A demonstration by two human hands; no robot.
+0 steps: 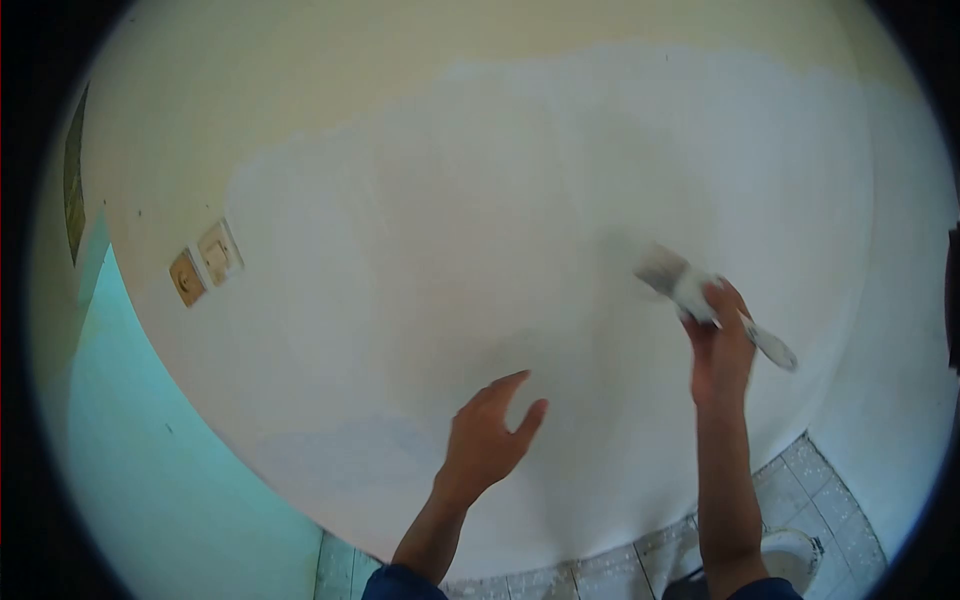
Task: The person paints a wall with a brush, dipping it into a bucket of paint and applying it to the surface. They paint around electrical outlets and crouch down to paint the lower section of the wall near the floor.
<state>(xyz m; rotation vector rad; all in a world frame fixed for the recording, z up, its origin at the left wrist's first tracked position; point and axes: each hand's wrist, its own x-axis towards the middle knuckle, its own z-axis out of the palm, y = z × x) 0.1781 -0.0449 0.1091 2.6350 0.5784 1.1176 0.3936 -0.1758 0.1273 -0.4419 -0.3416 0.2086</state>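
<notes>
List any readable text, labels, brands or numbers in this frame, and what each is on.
No text can be read anywhere.
Brush in the right hand: no brand or lettering visible.
Wall plates: any marking is too small and blurred to read.
Wall and floor tiles: only paint, no signs or numbers.

**Colours on site**

Wall (480, 250): wide white painted patch, cream-yellow above and at left. Adjoining wall (170, 480): pale turquoise. Paintbrush (700, 300): grey-white bristles, white-smeared handle. Switch plates (205, 265): tan. Floor (810, 490): pale tiles, speckled, grey grout. Sleeves (400, 585): blue.
</notes>
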